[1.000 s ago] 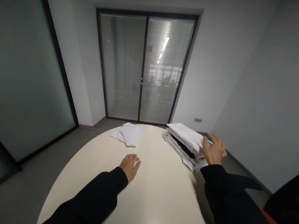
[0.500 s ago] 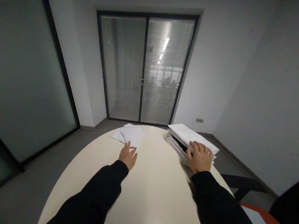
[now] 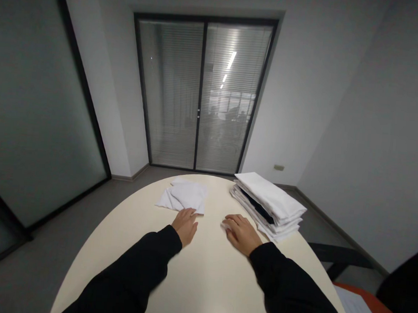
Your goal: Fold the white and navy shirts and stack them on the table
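My left hand (image 3: 185, 226) is at the near edge of a white cloth (image 3: 186, 196), with the fingers closed on that edge and the thumb partly hidden. The cloth lies loosely spread and creased near the far rim of the table. My right hand (image 3: 241, 232) hovers low over the tabletop, palm down, fingers slightly bent and apart from the thumb, holding nothing that I can see. To its right stands a stack of folded white cloths (image 3: 270, 199), with a dark folded piece (image 3: 255, 206) between the layers.
The round cream table (image 3: 207, 280) has its curved edge to the left and far side. A dark chair (image 3: 405, 289) with a red seat and white paper (image 3: 357, 310) is at the right. Beyond the table are glass doors with blinds (image 3: 220, 143).
My right hand has come off the stack's right side and moved left over the table. My left hand has reached the loose white cloth, which has shifted right and nearer to me.
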